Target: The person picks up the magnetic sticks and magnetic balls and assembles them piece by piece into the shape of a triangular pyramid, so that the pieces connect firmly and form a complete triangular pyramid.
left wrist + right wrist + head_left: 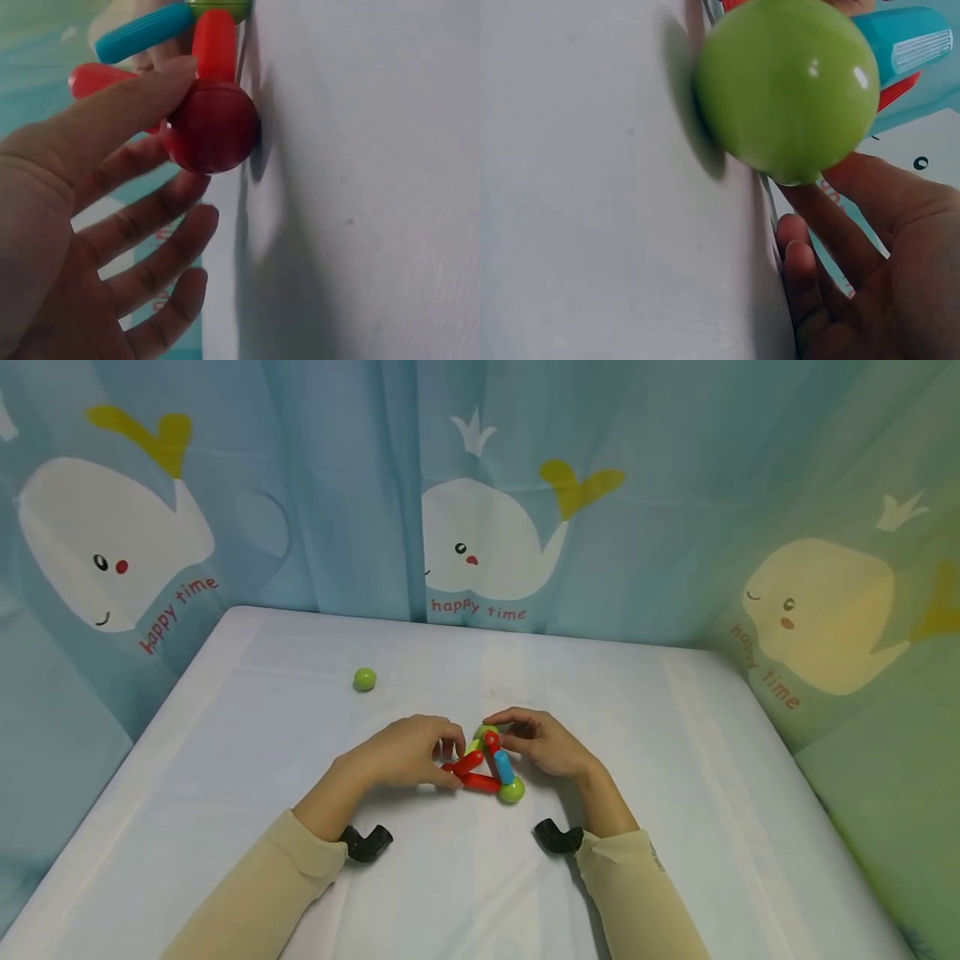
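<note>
A small frame of toy balls and rods sits mid-table. My left hand pinches its red ball between thumb and index finger, the other fingers spread loosely. A red rod joins this ball to the near green ball. A blue rod rises from the near green ball, and another red rod slants up by my left fingers. My right hand holds the far green ball, index fingertip on top and thumb beside an upright red rod. A yellow-green rod is partly hidden.
A loose green ball lies on the white-covered table, back left of the hands. Black curved pieces sit at both wrists. Blue whale-print curtains surround the table's back and sides.
</note>
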Tool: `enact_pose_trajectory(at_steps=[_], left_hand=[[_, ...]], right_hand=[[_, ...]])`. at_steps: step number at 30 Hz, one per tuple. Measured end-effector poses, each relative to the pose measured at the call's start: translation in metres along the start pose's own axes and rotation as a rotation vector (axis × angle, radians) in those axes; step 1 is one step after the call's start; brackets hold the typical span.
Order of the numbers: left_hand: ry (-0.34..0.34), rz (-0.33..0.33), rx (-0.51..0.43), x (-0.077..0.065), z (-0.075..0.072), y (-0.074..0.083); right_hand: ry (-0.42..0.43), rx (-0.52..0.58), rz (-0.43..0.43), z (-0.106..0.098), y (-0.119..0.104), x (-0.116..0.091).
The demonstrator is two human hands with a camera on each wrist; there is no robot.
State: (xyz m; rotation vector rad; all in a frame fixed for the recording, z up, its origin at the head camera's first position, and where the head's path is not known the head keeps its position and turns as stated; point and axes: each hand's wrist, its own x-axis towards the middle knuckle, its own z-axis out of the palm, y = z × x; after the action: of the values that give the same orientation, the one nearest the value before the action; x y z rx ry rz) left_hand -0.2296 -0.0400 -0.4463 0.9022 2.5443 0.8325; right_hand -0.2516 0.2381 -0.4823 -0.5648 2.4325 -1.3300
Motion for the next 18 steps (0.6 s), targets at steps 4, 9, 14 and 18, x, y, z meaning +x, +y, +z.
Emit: enact_pose_trajectory(at_steps=[4,9,14,18], left_hand=[[0.012,0.008,-0.013,0.001,-0.001,-0.006],[0.098,-0.002,-0.003,0.002,-0.005,-0.019],[0.203,-0.009,-0.018,0.004,-0.004,-0.029],[0.229,-0.004,-0.092,0.005,-0.003,-0.033]], right_hand=[[0.037,-0.011,0.008,0.000,-0.001,-0.001],[0.080,-0.021,0.004,0.001,0.001,0.000],[0.083,-0.003,-0.012,0.004,0.000,0.000],[0.093,0.005,-0.039,0.007,0.001,0.002]])
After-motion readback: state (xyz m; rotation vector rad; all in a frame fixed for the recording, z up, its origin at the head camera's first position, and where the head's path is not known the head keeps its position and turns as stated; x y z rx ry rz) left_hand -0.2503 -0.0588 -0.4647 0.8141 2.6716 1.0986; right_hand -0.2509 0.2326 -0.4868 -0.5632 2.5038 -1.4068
